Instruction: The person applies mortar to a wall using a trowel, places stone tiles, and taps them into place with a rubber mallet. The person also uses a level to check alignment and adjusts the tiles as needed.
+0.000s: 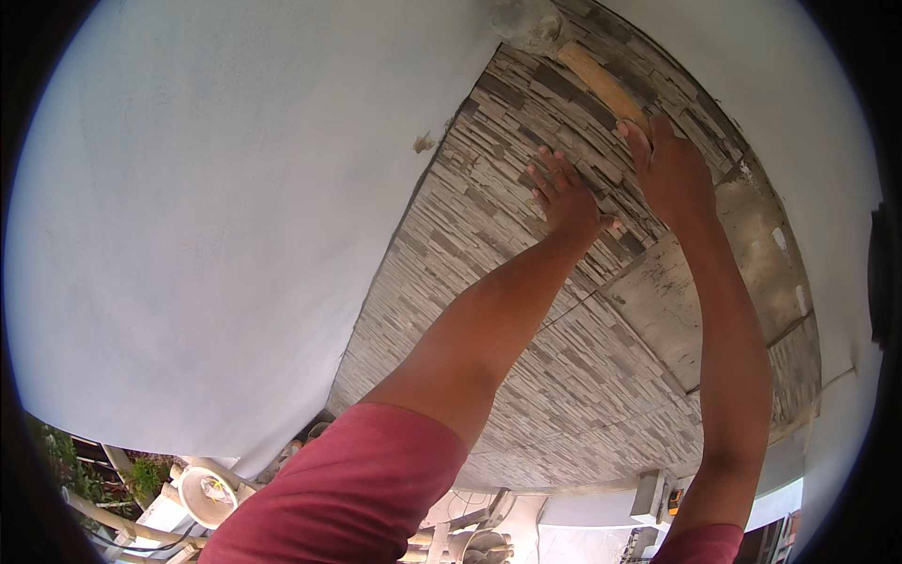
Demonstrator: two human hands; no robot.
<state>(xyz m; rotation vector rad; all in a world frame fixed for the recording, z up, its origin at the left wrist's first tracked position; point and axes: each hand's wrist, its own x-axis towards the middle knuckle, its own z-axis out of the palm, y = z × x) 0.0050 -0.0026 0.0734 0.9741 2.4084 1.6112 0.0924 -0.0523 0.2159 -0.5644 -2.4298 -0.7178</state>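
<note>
My left hand [564, 193] lies flat, fingers spread, on a wall strip clad in grey stacked-stone tiles [526, 310]. My right hand [672, 169] reaches higher up the same strip and grips the lower end of a wooden handle [601, 85]. The handle runs up to a tool head near a grey mortar patch [526, 23] at the top of the cladding. A bare grey cement patch [676, 301] without tiles sits just below my right hand.
White plastered wall [216, 207] lies left of the tile strip and again to its right [752, 66]. Far below are a white bucket [207, 493], wooden poles [122, 526], green plants [85, 470] and a grey box [648, 498].
</note>
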